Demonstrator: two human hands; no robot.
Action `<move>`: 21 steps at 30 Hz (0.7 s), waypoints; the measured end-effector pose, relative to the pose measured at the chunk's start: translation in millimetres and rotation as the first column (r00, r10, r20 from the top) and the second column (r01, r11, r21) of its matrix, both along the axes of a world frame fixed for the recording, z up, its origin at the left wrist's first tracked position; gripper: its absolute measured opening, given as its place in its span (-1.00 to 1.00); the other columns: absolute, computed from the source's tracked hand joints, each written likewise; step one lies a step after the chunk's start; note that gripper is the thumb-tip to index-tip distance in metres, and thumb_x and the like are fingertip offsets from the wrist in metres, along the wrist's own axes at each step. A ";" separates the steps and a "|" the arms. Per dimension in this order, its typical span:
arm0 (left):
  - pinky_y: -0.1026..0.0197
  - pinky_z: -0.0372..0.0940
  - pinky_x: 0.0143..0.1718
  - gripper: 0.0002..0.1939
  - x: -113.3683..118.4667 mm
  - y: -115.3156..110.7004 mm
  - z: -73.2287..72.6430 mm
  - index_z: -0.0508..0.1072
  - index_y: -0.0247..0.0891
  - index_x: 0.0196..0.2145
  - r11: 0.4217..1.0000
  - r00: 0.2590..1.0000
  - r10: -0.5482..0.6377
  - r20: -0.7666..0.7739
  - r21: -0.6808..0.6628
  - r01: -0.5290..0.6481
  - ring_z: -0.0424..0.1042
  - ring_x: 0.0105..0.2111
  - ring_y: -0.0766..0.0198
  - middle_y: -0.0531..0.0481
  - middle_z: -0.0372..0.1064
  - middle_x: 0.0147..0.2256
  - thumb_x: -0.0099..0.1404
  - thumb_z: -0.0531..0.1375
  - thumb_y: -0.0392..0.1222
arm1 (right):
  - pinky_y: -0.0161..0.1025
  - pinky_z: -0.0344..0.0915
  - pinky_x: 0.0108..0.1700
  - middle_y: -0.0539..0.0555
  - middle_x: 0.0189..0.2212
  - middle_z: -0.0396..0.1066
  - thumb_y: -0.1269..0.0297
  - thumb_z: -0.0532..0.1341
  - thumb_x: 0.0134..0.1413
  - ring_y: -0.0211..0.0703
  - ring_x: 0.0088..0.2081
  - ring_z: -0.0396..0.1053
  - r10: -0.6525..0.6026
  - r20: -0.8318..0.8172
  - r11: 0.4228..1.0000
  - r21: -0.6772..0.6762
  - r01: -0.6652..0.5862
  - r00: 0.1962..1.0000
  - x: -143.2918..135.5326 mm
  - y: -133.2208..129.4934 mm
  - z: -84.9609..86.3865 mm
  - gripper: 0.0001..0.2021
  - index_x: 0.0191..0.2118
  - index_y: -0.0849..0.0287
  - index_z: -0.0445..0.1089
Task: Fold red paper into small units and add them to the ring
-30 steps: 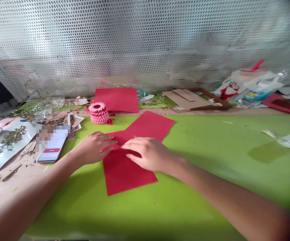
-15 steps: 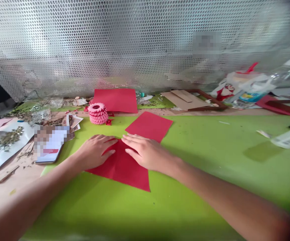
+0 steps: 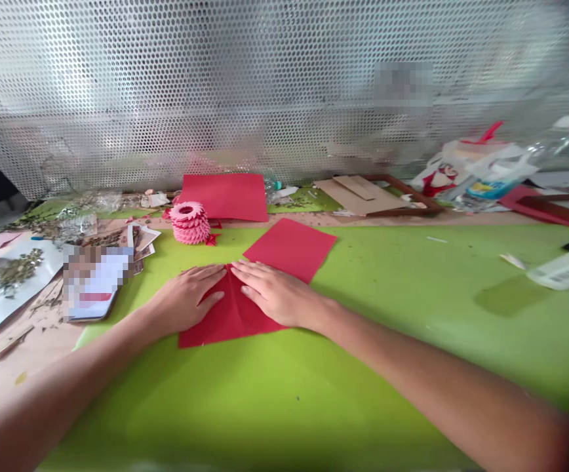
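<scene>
Under both palms lies a red sheet of paper (image 3: 230,321) with a faint crease near its middle, flat on the green tabletop. My left hand (image 3: 186,298) rests open on its left part, fingers stretched toward the far edge. Across from it, my right hand (image 3: 277,295) lies open over the right part, fingertips close to those of the left. Much of the sheet's far half is covered by the hands. Just beyond the right hand is a second red sheet (image 3: 292,246). A ring-shaped stack of folded pink paper (image 3: 189,223) stands past the left hand.
A larger red sheet (image 3: 225,196) lies at the back by the perforated metal screen (image 3: 284,85). On the left are a phone (image 3: 100,282) and dried plant bits. Cardboard (image 3: 363,196), a plastic bag (image 3: 481,174) and a white bottle (image 3: 567,267) are on the right.
The red sheet under my hands has turned: its near right corner has swung away from me and its near edge now slants up to the right. My right hand has shifted slightly left.
</scene>
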State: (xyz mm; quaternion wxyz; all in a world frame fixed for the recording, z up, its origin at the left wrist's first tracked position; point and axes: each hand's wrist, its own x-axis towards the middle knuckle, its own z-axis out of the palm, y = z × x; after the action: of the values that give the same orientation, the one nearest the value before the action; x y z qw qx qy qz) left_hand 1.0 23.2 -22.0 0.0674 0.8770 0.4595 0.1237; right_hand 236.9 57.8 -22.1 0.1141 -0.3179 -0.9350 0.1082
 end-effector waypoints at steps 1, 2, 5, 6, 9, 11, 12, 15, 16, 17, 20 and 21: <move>0.06 0.04 0.33 -0.46 -1.0 0.3 -0.2 0.18 -0.28 0.32 1.000 1.000 -0.005 0.001 -0.020 0.005 0.16 0.29 0.14 -0.11 0.13 0.31 0.48 -0.07 -0.03 | 0.05 0.01 0.40 0.22 0.32 0.08 0.25 -0.05 0.39 0.00 0.36 0.02 0.005 -0.003 1.000 -0.011 -0.005 1.000 0.4 0.6 0.0 -0.52 0.32 0.34 0.16; 0.05 0.00 0.34 -0.45 -2.0 0.3 -0.2 0.14 -0.28 0.34 0.999 1.000 -0.010 -0.001 -0.040 0.010 0.12 0.31 0.14 -0.11 0.09 0.33 0.49 -0.08 -0.02 | 0.04 0.00 0.40 0.21 0.32 0.08 0.25 -0.05 0.39 -0.01 0.36 0.02 0.009 -0.004 1.000 -0.023 -0.009 1.000 0.7 1.1 0.1 -0.51 0.32 0.34 0.16; 0.01 -0.11 0.37 -0.39 -4.8 -0.3 -0.4 0.03 -0.25 0.38 0.994 0.999 -0.030 -0.023 -0.103 0.027 0.00 0.36 0.12 -0.11 -0.03 0.37 0.49 -0.10 0.06 | 0.02 -0.01 0.40 0.19 0.33 0.07 0.21 -0.05 0.39 -0.02 0.37 0.01 0.014 -0.003 0.998 -0.056 -0.014 1.000 1.4 1.7 0.2 -0.51 0.32 0.30 0.17; 0.00 -0.14 0.38 -0.38 -5.3 -0.6 -0.9 0.00 -0.24 0.39 0.992 0.999 -0.034 -0.032 -0.119 0.030 -0.04 0.37 0.13 -0.10 -0.07 0.38 0.49 -0.11 0.08 | 0.02 -0.01 0.40 0.19 0.33 0.07 0.20 -0.06 0.40 -0.03 0.37 0.00 0.012 0.002 0.998 -0.064 -0.012 1.000 1.2 1.6 -0.1 -0.50 0.33 0.30 0.16; 0.00 -0.18 0.39 -0.38 -3.1 -2.6 -4.1 -0.06 -0.22 0.40 0.991 0.999 -0.012 -0.053 -0.132 0.005 -0.11 0.39 0.16 -0.07 -0.13 0.39 0.51 -0.17 0.09 | 0.02 -0.03 0.41 0.21 0.34 0.04 0.21 -0.09 0.40 -0.03 0.38 -0.02 -0.018 0.025 0.998 -0.055 0.020 1.000 -1.3 -1.0 -2.9 -0.48 0.34 0.36 0.11; -0.01 -0.18 0.39 -0.38 1.1 -5.0 -7.5 -0.06 -0.26 0.40 0.993 0.998 0.030 -0.063 -0.111 -0.037 -0.13 0.39 0.17 -0.07 -0.13 0.39 0.51 -0.19 0.06 | 0.02 -0.02 0.41 0.22 0.35 0.02 0.23 -0.12 0.40 -0.02 0.37 -0.01 -0.059 0.029 0.998 -0.017 0.059 0.998 -4.2 -4.3 -6.1 -0.48 0.34 0.39 0.10; -0.03 -0.17 0.38 -0.39 3.5 -6.4 -9.3 -0.05 -0.28 0.40 0.994 0.997 0.051 -0.065 -0.095 -0.057 -0.13 0.39 0.17 -0.08 -0.13 0.39 0.52 -0.19 0.05 | 0.02 -0.01 0.40 0.23 0.35 0.02 0.25 -0.13 0.40 -0.02 0.37 0.00 -0.075 0.025 0.997 0.006 0.075 0.997 -5.7 -6.2 -7.8 -0.48 0.34 0.39 0.11; -0.06 -0.15 0.37 -0.40 9.6 -10.1 -14.0 -0.03 -0.30 0.39 0.994 0.994 0.090 -0.062 -0.052 -0.094 -0.11 0.39 0.14 -0.10 -0.12 0.38 0.52 -0.20 0.03 | 0.02 0.03 0.39 0.25 0.34 0.04 0.28 -0.15 0.39 -0.02 0.36 0.04 -0.095 0.007 0.994 0.054 0.094 0.995 -9.3 -10.8 -11.0 -0.48 0.33 0.40 0.14; -0.06 -0.14 0.37 -0.40 10.8 -10.9 -15.0 -0.02 -0.29 0.39 0.994 0.994 0.095 -0.060 -0.042 -0.098 -0.10 0.39 0.14 -0.11 -0.11 0.38 0.52 -0.20 0.03 | 0.02 0.04 0.39 0.26 0.33 0.04 0.28 -0.15 0.39 -0.01 0.36 0.04 -0.096 0.008 0.994 0.058 0.095 0.995 -10.0 -11.7 -11.4 -0.48 0.33 0.42 0.14; -0.06 -0.14 0.37 -0.40 11.5 -11.4 -15.8 -0.02 -0.28 0.39 0.994 0.993 0.100 -0.059 -0.034 -0.102 -0.09 0.38 0.14 -0.11 -0.10 0.38 0.52 -0.20 0.03 | 0.02 0.04 0.39 0.27 0.33 0.04 0.28 -0.16 0.39 -0.01 0.36 0.04 -0.097 0.010 0.994 0.058 0.096 0.995 -10.4 -12.2 -11.5 -0.47 0.33 0.44 0.13; -0.04 -0.13 0.37 -0.40 11.6 -11.5 -17.0 -0.01 -0.27 0.39 0.994 0.992 0.110 -0.054 -0.019 -0.111 -0.07 0.38 0.14 -0.11 -0.08 0.38 0.52 -0.20 0.04 | 0.01 0.04 0.39 0.27 0.33 0.04 0.27 -0.16 0.38 -0.01 0.36 0.04 -0.102 0.009 0.994 0.050 0.101 0.995 -10.3 -12.1 -11.5 -0.47 0.32 0.45 0.13; -0.03 -0.12 0.37 -0.40 11.4 -11.3 -17.1 -0.01 -0.26 0.39 0.994 0.993 0.110 -0.051 -0.013 -0.111 -0.06 0.38 0.14 -0.11 -0.08 0.38 0.52 -0.20 0.04 | 0.02 0.04 0.39 0.27 0.33 0.05 0.28 -0.16 0.38 -0.01 0.35 0.04 -0.101 0.002 0.994 0.050 0.101 0.995 -10.1 -11.8 -11.7 -0.47 0.32 0.44 0.14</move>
State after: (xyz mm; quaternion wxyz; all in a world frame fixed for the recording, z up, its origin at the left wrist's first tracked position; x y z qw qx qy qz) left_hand 12.3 11.9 -39.1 0.0557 0.8525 0.5098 0.1017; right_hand 226.9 45.9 -33.8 0.1253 -0.3619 -0.9204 0.0783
